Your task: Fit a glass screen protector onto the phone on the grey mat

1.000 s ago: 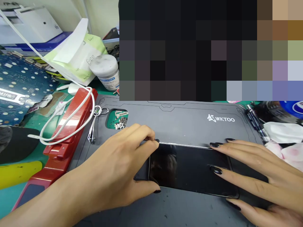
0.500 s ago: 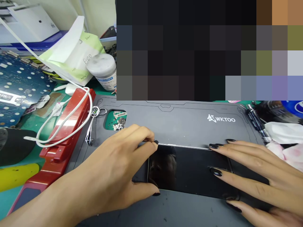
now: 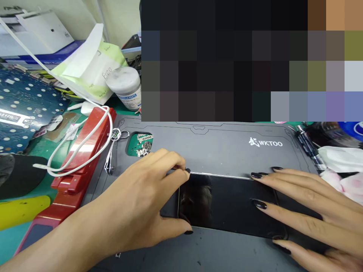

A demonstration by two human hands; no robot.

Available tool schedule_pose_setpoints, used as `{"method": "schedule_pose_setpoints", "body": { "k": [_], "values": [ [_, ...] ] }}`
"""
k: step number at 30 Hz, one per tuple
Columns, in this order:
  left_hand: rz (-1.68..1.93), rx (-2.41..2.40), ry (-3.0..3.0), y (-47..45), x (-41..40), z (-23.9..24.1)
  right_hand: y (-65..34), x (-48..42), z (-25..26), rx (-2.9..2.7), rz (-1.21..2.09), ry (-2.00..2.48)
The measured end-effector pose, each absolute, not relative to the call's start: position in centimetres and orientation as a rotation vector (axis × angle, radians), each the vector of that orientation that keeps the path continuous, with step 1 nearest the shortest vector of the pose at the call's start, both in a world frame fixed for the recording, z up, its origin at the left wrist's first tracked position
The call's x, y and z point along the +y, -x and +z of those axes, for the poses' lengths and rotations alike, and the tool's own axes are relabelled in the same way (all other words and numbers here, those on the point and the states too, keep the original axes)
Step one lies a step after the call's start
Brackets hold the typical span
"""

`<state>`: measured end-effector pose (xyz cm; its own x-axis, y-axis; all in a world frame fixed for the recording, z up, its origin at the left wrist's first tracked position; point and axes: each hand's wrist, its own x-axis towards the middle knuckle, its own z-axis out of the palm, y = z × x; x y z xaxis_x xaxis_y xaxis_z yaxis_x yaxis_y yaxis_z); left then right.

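A smartphone (image 3: 224, 204) with a dark, glossy face lies flat on a grey work mat (image 3: 221, 151). My left hand (image 3: 147, 192) pinches its left end, thumb along the near edge and bent fingertips on the far edge. Across the right end reaches my right hand (image 3: 309, 207): its thumb touches the near corner, one fingertip rests on the glass, and other fingers lie at the far edge. Part of the phone's right end is hidden under that hand. A reflection shows in the left part of the screen.
Left of the mat are a red tool (image 3: 85, 139), a looped white cable (image 3: 109, 143) and silver tweezers (image 3: 109, 158). Small metal parts (image 3: 146, 147) sit in the mat's cut-out. Behind stand a paste jar (image 3: 124, 88) and tissue pack (image 3: 96, 71). Black pens (image 3: 309, 145) lie at right.
The view has shifted very slightly. Both hands keep the same hold on the smartphone, which stays in place on the mat.
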<state>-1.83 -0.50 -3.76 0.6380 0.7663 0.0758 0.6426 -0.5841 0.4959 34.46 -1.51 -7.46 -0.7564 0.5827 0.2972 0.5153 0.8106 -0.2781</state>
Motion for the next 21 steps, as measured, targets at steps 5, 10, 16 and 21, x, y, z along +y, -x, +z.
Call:
{"method": "schedule_pose_setpoints", "body": {
  "k": [5, 10, 16, 21],
  "values": [
    [0.404, 1.098, -2.419, 1.92, -0.51, -3.82, -34.61, -1.62, -7.63, -2.620, 0.240, 0.821],
    [0.423, 1.086, -2.432, 1.78, -0.36, -3.85, -34.70, -1.64, -7.62, -2.631, 0.256, 0.822],
    [0.411, 1.077, -2.452, 1.74, -0.33, -3.85, -34.62, -1.73, -7.65, -2.617, 0.248, 0.816],
    [0.333, 1.026, -2.477, 2.12, -0.31, -3.58, -34.57, -1.62, -7.67, -2.600, 0.268, 0.819]
  ]
}}
